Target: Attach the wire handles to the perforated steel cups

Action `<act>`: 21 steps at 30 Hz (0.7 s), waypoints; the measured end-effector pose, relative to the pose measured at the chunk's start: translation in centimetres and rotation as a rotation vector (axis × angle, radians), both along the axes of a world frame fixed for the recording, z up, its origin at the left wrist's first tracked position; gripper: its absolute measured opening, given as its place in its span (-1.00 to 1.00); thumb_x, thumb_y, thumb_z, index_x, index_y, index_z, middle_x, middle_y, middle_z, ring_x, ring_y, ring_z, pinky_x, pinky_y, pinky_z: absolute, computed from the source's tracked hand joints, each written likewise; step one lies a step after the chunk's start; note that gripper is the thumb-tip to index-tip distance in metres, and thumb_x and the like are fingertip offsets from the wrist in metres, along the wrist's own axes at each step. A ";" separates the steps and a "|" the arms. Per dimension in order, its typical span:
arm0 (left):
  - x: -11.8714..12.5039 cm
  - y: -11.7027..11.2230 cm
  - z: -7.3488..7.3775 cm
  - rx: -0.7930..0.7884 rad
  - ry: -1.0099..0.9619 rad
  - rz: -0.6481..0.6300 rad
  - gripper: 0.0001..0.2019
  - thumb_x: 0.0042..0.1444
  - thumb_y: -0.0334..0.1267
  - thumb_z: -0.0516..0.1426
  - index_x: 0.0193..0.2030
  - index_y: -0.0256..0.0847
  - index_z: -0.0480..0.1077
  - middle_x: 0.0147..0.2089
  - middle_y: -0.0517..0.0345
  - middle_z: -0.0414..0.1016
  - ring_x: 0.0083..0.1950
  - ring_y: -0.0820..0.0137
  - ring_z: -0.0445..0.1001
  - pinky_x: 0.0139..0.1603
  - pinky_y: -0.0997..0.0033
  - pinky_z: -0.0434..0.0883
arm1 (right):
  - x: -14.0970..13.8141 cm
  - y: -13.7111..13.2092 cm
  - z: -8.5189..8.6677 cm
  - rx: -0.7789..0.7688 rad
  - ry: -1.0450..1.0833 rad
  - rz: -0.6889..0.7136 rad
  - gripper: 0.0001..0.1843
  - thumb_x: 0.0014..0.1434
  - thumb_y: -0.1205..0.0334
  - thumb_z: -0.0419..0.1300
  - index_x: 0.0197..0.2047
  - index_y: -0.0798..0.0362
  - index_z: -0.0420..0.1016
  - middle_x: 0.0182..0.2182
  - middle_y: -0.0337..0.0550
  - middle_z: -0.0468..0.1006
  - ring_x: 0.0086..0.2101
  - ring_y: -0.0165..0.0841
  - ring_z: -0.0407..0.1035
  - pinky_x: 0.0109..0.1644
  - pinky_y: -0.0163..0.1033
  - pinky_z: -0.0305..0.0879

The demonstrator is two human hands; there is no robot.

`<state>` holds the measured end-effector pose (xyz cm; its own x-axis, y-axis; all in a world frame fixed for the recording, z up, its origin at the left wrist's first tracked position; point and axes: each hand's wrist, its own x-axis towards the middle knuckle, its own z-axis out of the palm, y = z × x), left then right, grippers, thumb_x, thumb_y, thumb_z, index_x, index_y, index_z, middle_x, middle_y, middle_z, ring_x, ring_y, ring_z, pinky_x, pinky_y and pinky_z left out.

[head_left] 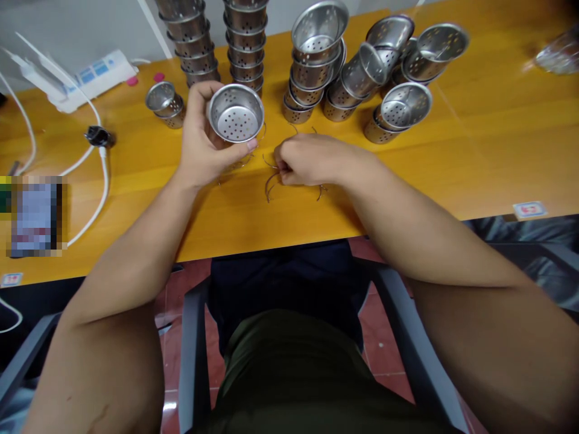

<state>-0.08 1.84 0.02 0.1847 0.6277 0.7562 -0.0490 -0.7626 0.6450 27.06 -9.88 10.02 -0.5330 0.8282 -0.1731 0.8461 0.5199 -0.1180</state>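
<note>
My left hand (203, 138) is wrapped round a perforated metal cup (236, 114), holding it tilted so that its holed bottom faces me. To its right, my right hand (301, 160) is closed low over the table, among several thin curved wires (270, 185). Its fingertips are turned away, so what they pinch, if anything, is hidden. More thin wires (244, 161) lie on the wood just under the held cup.
Tall stacks of perforated cups (246, 42) stand at the back of the yellow table (488, 132). Leaning cup stacks (312, 66) are right of them, and a small cup pair (165, 103) is left. A power strip (97, 78), white cables and a blurred phone (36, 217) lie at left.
</note>
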 end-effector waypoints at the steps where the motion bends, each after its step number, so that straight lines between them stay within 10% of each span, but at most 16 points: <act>1: 0.4 -0.5 0.2 -0.064 0.041 0.025 0.14 -0.18 0.79 0.74 0.37 0.27 0.55 0.31 -0.02 0.70 0.39 -0.28 0.66 0.36 -0.33 0.62 | -0.1 -0.2 0.2 -0.006 -0.019 0.007 -0.84 0.52 0.29 0.51 0.09 -0.02 0.95 -0.03 0.05 0.92 -0.03 0.13 0.77 -0.05 0.04 0.44; 21: 1.2 -2.1 0.0 -0.198 0.211 0.161 0.16 -0.08 0.80 0.70 0.54 0.32 0.61 0.48 -0.06 0.75 0.53 -0.36 0.75 0.42 -0.37 0.77 | 0.4 0.3 -0.2 -0.049 0.169 0.141 -0.73 0.66 0.45 0.40 0.25 0.00 0.86 0.26 0.08 0.87 0.20 0.06 0.75 0.21 -0.03 0.50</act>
<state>1.08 -0.28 0.02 0.2105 0.7928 0.5720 0.2122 -0.6082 0.7649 27.48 -9.58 9.84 -0.6680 0.7361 -0.1093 0.7313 0.6221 -0.2798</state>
